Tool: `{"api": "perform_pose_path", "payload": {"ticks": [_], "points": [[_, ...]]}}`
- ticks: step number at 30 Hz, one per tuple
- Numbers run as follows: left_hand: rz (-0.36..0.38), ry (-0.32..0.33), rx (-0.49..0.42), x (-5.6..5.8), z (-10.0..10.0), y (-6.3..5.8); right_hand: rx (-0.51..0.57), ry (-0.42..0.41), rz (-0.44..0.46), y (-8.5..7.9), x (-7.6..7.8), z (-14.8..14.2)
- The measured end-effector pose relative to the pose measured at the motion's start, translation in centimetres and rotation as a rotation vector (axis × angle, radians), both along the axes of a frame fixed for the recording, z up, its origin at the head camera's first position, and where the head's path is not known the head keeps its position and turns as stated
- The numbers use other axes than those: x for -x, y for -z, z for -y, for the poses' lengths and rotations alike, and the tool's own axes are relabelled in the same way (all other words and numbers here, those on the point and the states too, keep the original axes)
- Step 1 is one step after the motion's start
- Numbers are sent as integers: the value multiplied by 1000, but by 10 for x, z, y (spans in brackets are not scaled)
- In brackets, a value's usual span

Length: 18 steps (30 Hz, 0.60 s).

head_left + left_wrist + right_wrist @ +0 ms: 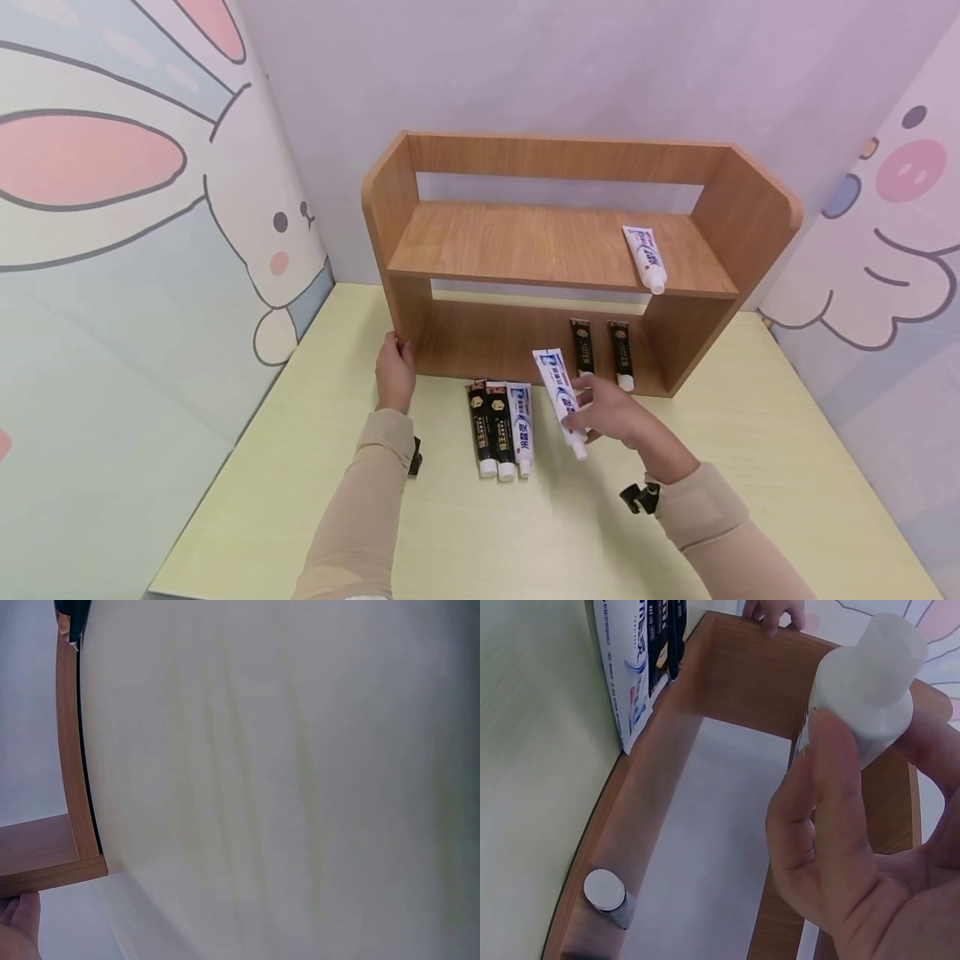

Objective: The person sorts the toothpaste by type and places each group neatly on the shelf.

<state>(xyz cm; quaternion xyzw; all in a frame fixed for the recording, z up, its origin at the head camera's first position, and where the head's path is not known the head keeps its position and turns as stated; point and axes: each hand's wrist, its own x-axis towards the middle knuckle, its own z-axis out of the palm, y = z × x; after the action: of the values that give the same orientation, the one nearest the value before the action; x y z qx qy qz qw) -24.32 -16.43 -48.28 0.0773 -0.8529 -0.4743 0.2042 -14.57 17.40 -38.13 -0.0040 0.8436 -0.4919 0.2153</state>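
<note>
My right hand (611, 412) pinches a white and blue toothpaste tube (555, 385) near its capped end, above the table in front of the shelf. In the right wrist view the tube's white cap (870, 682) points up between thumb and fingers. With fingers curled over its edge, my left hand (395, 375) grips the left side panel of the wooden shelf (510, 242), low down. On the table between the hands lie two black toothpaste tubes (482, 427) and one white tube (521, 421), side by side, caps toward me.
Another white tube (643, 252) lies on the upper board at the right, its cap past the front edge. Two black tubes (621, 350) lie apart on the lower board. The shelf stands on a pale yellow table (780, 433), with cartoon-printed walls (172, 333) left and right.
</note>
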Motion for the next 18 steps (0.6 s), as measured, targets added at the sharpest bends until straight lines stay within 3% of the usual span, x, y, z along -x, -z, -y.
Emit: {"api": "perform_pose_path", "payload": {"ticks": [8, 18], "points": [[-4, -1, 4, 0, 0, 0, -7, 8, -6, -13, -4, 1], [20, 14, -27, -1, 0, 0, 3, -32, -85, -35, -8, 2]]}}
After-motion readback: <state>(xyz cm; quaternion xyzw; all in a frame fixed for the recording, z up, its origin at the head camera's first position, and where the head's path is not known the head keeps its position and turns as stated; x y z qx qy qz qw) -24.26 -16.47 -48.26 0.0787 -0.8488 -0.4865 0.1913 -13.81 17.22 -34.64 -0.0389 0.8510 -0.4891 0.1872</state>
